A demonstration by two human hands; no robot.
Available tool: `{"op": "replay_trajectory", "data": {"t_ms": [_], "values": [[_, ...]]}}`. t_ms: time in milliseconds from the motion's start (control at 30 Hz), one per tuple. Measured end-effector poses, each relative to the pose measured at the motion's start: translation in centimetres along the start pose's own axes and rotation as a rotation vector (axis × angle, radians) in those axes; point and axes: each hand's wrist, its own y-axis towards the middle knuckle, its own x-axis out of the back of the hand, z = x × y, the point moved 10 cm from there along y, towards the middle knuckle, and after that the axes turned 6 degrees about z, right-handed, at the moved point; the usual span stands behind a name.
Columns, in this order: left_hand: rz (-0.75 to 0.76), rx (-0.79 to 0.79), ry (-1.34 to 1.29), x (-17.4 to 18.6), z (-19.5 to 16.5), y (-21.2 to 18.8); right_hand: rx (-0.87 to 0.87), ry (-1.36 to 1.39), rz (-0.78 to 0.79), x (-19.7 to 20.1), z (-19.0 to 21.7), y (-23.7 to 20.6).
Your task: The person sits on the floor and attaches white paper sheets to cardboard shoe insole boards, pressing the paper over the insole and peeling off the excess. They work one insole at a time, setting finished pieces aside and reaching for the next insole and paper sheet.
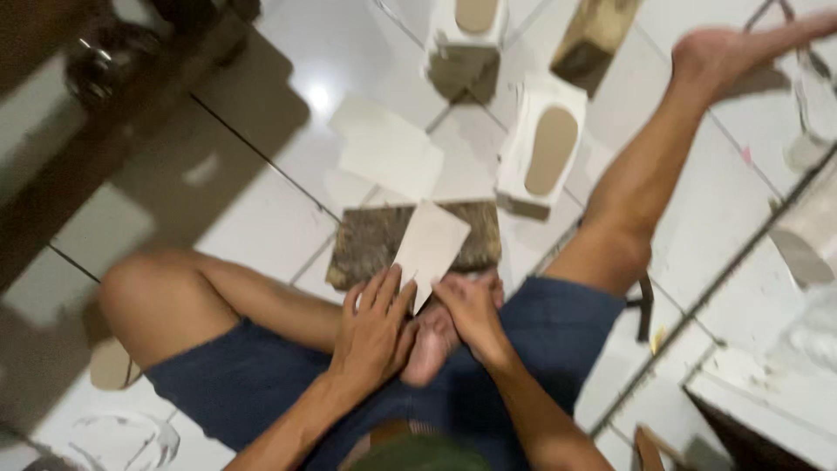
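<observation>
Both the left hand (377, 324) and right hand (471, 307) pinch the pale sheet (430, 247) propped on the worn wooden block (375, 244), where loose fingertip holds could let it slip sideways.

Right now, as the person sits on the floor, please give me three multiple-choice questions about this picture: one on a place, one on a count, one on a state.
1. Where does the pale sheet lie?
A. on the dark wooden block
B. inside a cardboard box
C. on the person's knee

2. How many white pieces with a sole-shaped cutout lie on the tiles beyond the block?
A. none
B. two
C. five

3. What are the hands doing?
A. both hang free in the air
B. both touch the sheet's near end
C. one lifts a hammer

Answers:
1 A, the sheet rests across the wooden block.
2 B, one near the block and one at the top edge.
3 B, the left hand and right hand meet at its lower corner.
</observation>
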Motion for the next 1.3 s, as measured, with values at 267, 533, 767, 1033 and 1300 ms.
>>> {"op": "replay_trajectory", "data": {"t_ms": [267,533,767,1033,1300], "values": [[-0.133,0.602,-1.618,-6.2,8.4,-1.7,0.245,0.297,0.145,-1.6,2.7,-2.0],[-0.004,0.492,-1.946,-5.1,6.2,-2.6,0.182,0.673,0.281,-3.0,4.9,-3.8],[-0.28,0.765,-1.595,-0.7,7.5,-3.3,0.814,-0.37,-0.181,-0.1,12.9,-10.1],[-0.078,0.376,-1.677,-0.1,3.1,-1.9,0.659,0.152,-0.089,0.9,9.4,-9.2],[-0.16,0.295,-1.502,-1.2,2.8,-1.7,0.473,0.242,0.048,-0.6,5.5,-8.4]]}}
